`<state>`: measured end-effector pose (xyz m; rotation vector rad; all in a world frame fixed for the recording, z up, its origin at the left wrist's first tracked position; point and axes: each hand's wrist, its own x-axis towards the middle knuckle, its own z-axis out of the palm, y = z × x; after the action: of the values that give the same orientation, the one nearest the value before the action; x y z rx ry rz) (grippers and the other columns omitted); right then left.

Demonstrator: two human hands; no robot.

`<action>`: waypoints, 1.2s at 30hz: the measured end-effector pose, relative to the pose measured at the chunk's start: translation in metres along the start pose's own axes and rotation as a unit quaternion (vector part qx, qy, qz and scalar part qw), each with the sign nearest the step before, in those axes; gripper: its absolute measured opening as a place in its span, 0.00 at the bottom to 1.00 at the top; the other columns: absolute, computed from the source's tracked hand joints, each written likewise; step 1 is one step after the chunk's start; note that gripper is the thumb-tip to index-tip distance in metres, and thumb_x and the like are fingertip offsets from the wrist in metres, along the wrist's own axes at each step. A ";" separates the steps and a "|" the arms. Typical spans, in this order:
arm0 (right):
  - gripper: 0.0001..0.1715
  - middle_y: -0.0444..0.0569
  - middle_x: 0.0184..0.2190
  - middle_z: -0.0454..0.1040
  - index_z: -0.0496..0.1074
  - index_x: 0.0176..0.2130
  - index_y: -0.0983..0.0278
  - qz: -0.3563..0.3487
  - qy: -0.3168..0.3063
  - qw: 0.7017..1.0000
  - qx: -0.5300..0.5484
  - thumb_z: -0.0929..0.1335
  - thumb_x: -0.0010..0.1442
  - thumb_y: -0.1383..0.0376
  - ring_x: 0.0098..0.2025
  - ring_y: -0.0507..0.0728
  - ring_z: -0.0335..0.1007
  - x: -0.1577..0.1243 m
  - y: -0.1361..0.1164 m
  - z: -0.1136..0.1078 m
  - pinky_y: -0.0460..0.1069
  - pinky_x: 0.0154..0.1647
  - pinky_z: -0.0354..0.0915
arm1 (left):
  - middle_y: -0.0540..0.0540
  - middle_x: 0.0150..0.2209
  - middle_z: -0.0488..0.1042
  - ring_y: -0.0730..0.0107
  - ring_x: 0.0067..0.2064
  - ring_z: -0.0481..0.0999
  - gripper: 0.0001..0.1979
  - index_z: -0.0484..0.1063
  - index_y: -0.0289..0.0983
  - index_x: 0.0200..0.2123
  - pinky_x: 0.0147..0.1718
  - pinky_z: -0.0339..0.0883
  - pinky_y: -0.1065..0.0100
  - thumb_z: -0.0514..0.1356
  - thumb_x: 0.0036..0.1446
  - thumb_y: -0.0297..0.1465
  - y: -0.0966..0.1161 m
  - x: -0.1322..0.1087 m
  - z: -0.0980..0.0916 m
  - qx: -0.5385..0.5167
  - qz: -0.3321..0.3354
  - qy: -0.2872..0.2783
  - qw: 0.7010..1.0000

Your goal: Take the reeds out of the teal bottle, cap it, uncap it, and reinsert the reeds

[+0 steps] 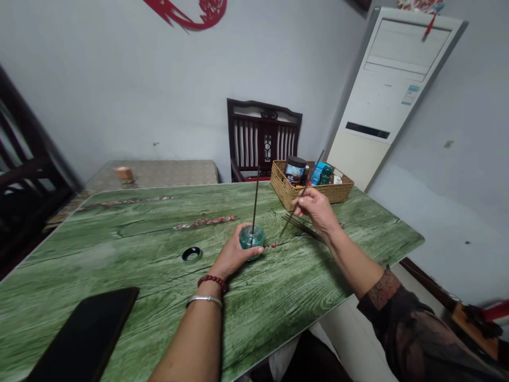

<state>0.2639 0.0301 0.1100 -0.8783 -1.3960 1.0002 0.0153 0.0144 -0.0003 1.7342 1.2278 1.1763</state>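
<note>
My left hand (234, 250) is closed round a small teal glass bottle (252, 237) that stands on the green table. One dark thin stick (255, 204) rises almost upright from the bottle's mouth. To the right, my right hand (316, 209) pinches a second dark stick (315, 172), which slants with its upper end to the right and its lower end toward the table. Several more dark sticks (304, 228) lie on the table below that hand. A black ring-shaped cap (192, 254) rests left of the bottle.
A woven basket (283, 192) with jars and bottles stands behind my right hand. At the left front lies a flat black object (85, 334). Behind the green table (151, 233) are a dark wooden chair (264, 132), a lower table (167, 172) and a white floor-standing air conditioner (369, 101).
</note>
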 end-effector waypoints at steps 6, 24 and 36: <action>0.17 0.42 0.29 0.77 0.64 0.36 0.61 -0.079 -0.029 0.996 0.018 0.73 0.54 0.56 0.25 0.48 0.71 0.014 -0.016 0.056 0.42 0.24 0.66 | 0.42 0.47 0.76 0.54 0.48 0.76 0.37 0.64 0.39 0.53 0.52 0.68 0.52 0.72 0.40 0.41 0.000 -0.001 -0.001 0.004 0.003 -0.011 1.000; 0.09 0.45 0.30 0.78 0.76 0.33 0.63 -0.116 0.031 0.939 -0.321 0.68 0.58 0.61 0.32 0.54 0.72 -0.004 0.015 -0.002 0.48 0.38 0.66 | 0.40 0.48 0.76 0.51 0.49 0.77 0.39 0.63 0.38 0.54 0.52 0.68 0.49 0.71 0.40 0.45 -0.004 0.004 -0.001 0.029 0.001 -0.009 1.000; 0.21 0.53 0.43 0.74 0.74 0.56 0.57 0.029 -0.045 0.722 -0.690 0.61 0.67 0.66 0.43 0.58 0.72 -0.079 0.079 -0.073 0.49 0.44 0.63 | 0.40 0.48 0.76 0.51 0.48 0.78 0.38 0.63 0.39 0.53 0.51 0.70 0.48 0.70 0.40 0.47 0.001 0.006 -0.002 0.047 0.004 -0.006 0.999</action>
<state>0.3394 -0.0098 0.0070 -1.9382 -2.1654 -0.2041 0.0142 0.0196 0.0034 1.8146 1.2882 1.1278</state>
